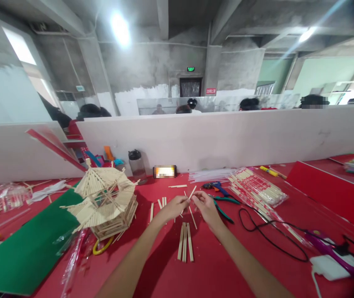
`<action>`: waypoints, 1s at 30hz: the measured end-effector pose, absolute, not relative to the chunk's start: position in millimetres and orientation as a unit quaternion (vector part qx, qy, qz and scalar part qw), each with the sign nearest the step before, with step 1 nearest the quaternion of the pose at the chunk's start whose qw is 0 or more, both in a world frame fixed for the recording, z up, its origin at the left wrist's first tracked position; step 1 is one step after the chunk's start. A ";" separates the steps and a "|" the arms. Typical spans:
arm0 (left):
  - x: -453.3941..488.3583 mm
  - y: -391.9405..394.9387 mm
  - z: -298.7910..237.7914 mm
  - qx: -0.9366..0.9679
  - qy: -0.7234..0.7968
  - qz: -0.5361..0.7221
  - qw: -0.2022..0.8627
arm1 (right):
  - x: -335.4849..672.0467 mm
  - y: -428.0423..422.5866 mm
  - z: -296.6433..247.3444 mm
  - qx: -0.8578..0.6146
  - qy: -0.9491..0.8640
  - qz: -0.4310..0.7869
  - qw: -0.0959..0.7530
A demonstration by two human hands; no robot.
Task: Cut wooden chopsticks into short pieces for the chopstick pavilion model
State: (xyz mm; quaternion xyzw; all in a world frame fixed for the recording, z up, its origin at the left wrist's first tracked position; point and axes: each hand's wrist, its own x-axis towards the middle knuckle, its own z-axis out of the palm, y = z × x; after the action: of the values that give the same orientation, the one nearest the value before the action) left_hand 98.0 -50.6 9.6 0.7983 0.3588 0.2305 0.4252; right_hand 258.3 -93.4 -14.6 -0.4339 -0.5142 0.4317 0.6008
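Both of my hands meet over the red table, a little beyond its middle. My left hand and my right hand are closed in a pinch on one thin wooden stick, which slants up between them. Below the hands lies a small bundle of cut sticks, side by side. More short stick pieces are scattered to the left. A pavilion model built from sticks stands on a green board at the left.
Green-handled pliers and a blue glue gun lie right of my hands. Packs of wrapped chopsticks, a black cable and a purple tool sit further right. A bottle and phone stand by the white partition. Other people sit behind it.
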 end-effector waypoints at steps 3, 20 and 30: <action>101.0 -53.1 10.5 0.810 0.359 0.225 0.406 | 257.2 -90.4 -16.9 -0.419 -0.469 0.465 0.623; 52.0 -56.5 -11.4 0.648 0.512 0.328 0.458 | 298.6 -99.6 -14.4 -0.540 -0.746 0.236 0.311; 51.3 -68.3 -29.1 0.673 0.555 0.358 0.333 | 276.6 -107.4 0.8 -0.546 -0.800 0.114 0.221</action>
State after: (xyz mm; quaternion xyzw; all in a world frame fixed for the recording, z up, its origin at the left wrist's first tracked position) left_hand 51.3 -68.3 -29.1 0.6732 0.5548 0.3579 0.3330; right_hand 276.6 -107.4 0.8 -0.5462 -0.7998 0.1139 0.2214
